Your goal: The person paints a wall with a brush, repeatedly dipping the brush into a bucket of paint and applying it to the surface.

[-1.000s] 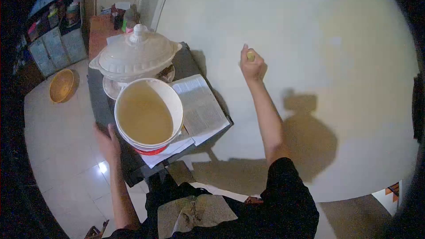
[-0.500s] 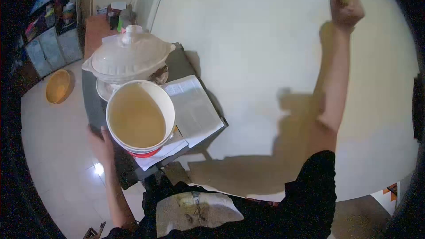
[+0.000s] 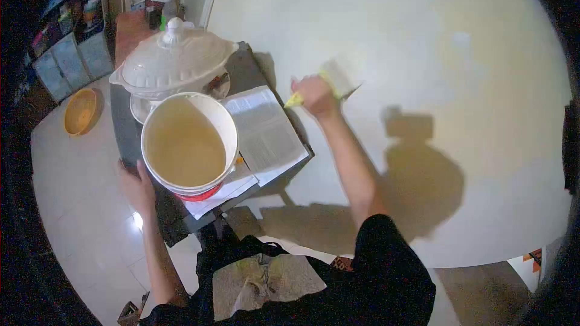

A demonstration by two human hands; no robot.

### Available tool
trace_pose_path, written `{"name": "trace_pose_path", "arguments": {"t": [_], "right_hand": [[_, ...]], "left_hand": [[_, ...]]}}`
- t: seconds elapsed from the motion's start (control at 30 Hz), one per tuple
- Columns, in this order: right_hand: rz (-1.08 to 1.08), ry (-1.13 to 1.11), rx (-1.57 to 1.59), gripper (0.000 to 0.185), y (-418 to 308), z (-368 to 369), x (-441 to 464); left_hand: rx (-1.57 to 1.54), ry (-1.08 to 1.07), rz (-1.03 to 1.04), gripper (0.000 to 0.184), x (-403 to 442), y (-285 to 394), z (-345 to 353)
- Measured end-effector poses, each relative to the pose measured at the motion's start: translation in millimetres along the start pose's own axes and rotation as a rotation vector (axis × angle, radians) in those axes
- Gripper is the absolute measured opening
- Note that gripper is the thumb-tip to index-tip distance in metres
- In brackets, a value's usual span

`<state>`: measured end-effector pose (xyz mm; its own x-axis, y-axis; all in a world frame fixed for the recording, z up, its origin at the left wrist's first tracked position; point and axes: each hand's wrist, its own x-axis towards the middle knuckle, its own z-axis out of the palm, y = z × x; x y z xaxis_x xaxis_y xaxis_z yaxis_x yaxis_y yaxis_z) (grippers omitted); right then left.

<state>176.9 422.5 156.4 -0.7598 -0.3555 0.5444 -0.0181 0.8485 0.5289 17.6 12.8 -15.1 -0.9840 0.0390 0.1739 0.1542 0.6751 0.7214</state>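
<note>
My right hand (image 3: 315, 95) is closed round the yellow handle of a wide paintbrush (image 3: 341, 77), whose pale head is blurred against the white wall (image 3: 290, 18). Yellowish, damp-looking patches show on the wall further right. A white bucket (image 3: 229, 136) of cloudy tan liquid (image 3: 184, 145) stands on the dark table (image 3: 251, 69), over spread newspaper (image 3: 269, 133). Beside the bucket, at the table's left edge, my left hand (image 3: 138, 188) has its thumb apart from its fingers and holds nothing; whether it touches the edge I cannot tell.
Behind the bucket stands a lidded white tureen (image 3: 175, 63) on the table. An orange basin (image 3: 81, 111) is on the tiled floor (image 3: 72, 187) at left, below cabinets (image 3: 75, 63). My shadow (image 3: 423, 187) falls on the wall.
My right hand has come down and left from high on the wall, bringing the brush near the table's right side. My left hand has stayed by the bucket.
</note>
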Motion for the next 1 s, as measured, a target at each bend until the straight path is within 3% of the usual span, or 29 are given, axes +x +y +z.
{"name": "trace_pose_path", "arguments": {"t": [0.03, 0.1, 0.23, 0.3, 0.4, 0.5, 0.57, 0.63, 0.7, 0.77, 0.83, 0.9, 1.0], "right_hand": [[0.021, -0.047, 0.069, 0.027, -21, 10, -16], [0.159, 0.082, 0.225, 0.026, -56, 37, -51], [0.276, 0.087, 0.231, 0.025, -90, 43, -55], [0.66, 0.279, 0.49, 0.026, -98, 49, -52], [0.611, 0.29, 0.429, 0.026, -90, 45, -52], [0.62, 0.289, 0.23, 0.024, -64, -9, -26], [0.556, 0.157, 0.014, 0.021, -37, -25, -41], [0.576, 0.151, 0.018, 0.018, -13, -49, -47], [0.498, 0.312, -0.073, 0.017, 13, -82, -32], [1.162, 0.074, -0.038, 0.019, 19, -129, -3], [1.3, 0.237, 0.061, 0.023, 24, -162, 18], [0.591, 0.523, -0.024, 0.025, 61, -165, -4], [0.7, 0.678, -0.133, 0.024, 59, -208, 20]], "left_hand": [[0.005, 0.003, -0.001, 0.061, 0, -4, 4], [-0.096, 0.012, 0.083, 0.06, 1, -16, 12], [0.001, -0.018, 0.06, 0.061, 1, -12, 7], [-0.017, -0.028, 0.06, 0.06, 0, -8, 5], [-0.053, -0.04, 0.002, 0.06, -3, -3, 1], [-0.013, -0.053, 0.029, 0.06, 0, -14, 6], [-0.071, -0.073, 0.03, 0.061, 1, -7, 4], [-0.127, -0.041, 0.038, 0.06, -2, -5, 3], [-0.103, -0.132, 0.009, 0.06, -1, 9, -7], [-0.081, -0.12, -0.055, 0.06, -1, 10, -6], [-0.096, -0.096, 0.006, 0.061, 0, -12, 6], [-0.115, -0.07, 0.033, 0.061, 0, -3, 0], [-0.11, -0.096, -0.027, 0.064, 1, 0, 0]]}}
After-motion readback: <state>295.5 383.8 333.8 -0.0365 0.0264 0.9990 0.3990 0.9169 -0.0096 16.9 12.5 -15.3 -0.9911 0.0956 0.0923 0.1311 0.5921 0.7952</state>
